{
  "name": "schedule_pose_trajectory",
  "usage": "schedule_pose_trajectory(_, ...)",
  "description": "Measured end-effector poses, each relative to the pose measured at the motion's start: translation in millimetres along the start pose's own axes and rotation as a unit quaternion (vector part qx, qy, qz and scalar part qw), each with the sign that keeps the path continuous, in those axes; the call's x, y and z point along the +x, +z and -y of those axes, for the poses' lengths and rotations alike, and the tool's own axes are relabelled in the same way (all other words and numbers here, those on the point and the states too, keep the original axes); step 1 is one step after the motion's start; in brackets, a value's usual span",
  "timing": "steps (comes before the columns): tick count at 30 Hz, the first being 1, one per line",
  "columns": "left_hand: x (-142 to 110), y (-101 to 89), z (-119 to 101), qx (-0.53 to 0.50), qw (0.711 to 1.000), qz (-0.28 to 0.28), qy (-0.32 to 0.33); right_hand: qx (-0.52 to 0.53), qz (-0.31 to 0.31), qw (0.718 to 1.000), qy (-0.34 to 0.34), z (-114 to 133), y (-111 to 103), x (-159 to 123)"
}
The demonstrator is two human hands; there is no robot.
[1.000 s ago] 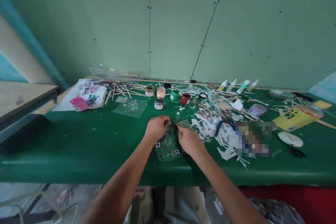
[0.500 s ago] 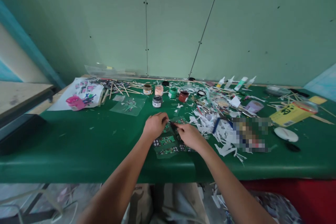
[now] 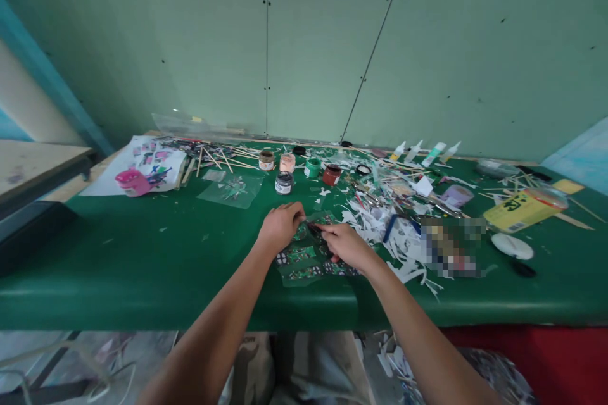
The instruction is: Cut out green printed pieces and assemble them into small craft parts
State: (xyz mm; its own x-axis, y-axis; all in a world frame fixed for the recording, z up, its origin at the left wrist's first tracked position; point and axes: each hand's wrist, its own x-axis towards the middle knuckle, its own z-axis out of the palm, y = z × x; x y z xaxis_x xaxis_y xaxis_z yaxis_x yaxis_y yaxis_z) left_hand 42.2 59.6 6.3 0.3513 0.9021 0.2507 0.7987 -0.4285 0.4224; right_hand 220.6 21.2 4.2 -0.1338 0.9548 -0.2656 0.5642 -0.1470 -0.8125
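Over a clear plastic sheet with green, black and white painted patches, both my hands work close together. My left hand is closed, thumb and fingers pinched at the sheet's upper left; what is in the pinch is too small to make out. My right hand is closed with its index finger stretched toward the left fingertips. A small dark tool shows at its fingertips, its kind unclear. The sheet lies on the green table cover, partly hidden under both hands.
Open paint jars, among them a black one and a red one, stand behind my hands. White paper scraps heap to the right, near a yellow-labelled jar. A pink container and wooden sticks lie left.
My right hand has shifted slightly and tilted, showing more of its curled fingers. My left hand stays nearly in place. The camera view has turned a little.
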Motion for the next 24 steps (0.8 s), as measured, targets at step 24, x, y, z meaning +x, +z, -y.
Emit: schedule_pose_trajectory(24,1.2,5.5,7.2,0.057,0.998,-0.006,0.000,-0.242,-0.137,0.960,-0.019,24.2,36.0,-24.2)
